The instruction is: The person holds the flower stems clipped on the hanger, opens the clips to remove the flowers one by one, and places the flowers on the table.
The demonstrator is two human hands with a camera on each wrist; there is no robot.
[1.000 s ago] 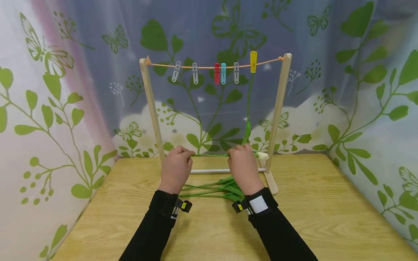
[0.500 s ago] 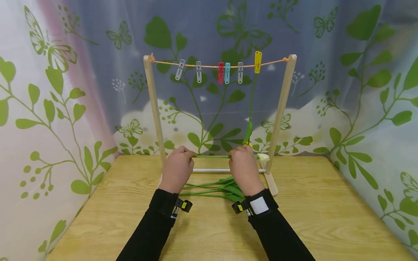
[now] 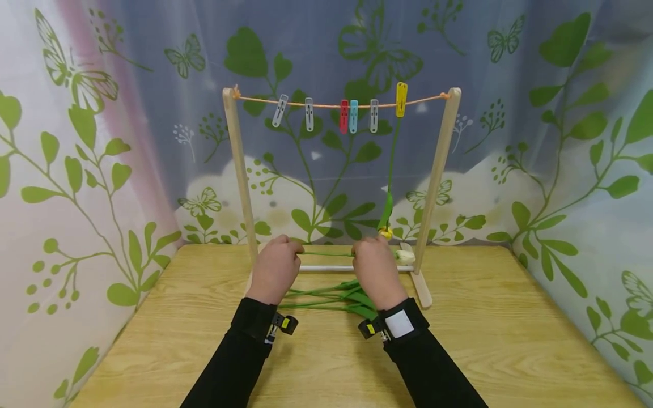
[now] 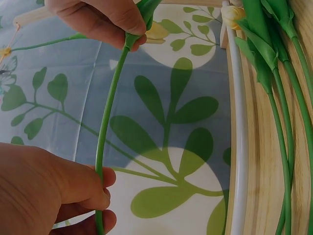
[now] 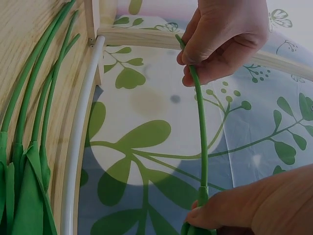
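Observation:
Both hands hold one artificial tulip with a cream head (image 3: 406,258), its green stem (image 3: 326,254) level across the frame. My left hand (image 3: 275,269) pinches the stem near its cut end, thumb against fingers in the left wrist view. Around the leaf base, close to the head, my right hand (image 3: 377,272) grips it; the fingers hide part of the leaves. Behind hangs a yellow tulip (image 3: 386,233) upside down, its stem end at a yellow clothespin (image 3: 401,100) on an orange cord (image 3: 326,106).
Several green tulip stems (image 3: 316,294) lie on the wooden table (image 3: 326,362) below the hands. Red (image 3: 344,116), blue and grey clothespins hang along the cord. Two wooden posts (image 3: 437,175) and a white rod (image 3: 326,268) form the frame. A leaf-printed curtain (image 3: 153,141) surrounds the table.
Both hands have lowered slightly with the cream tulip, still level between them. More of the hanging yellow tulip's head now shows above the right hand.

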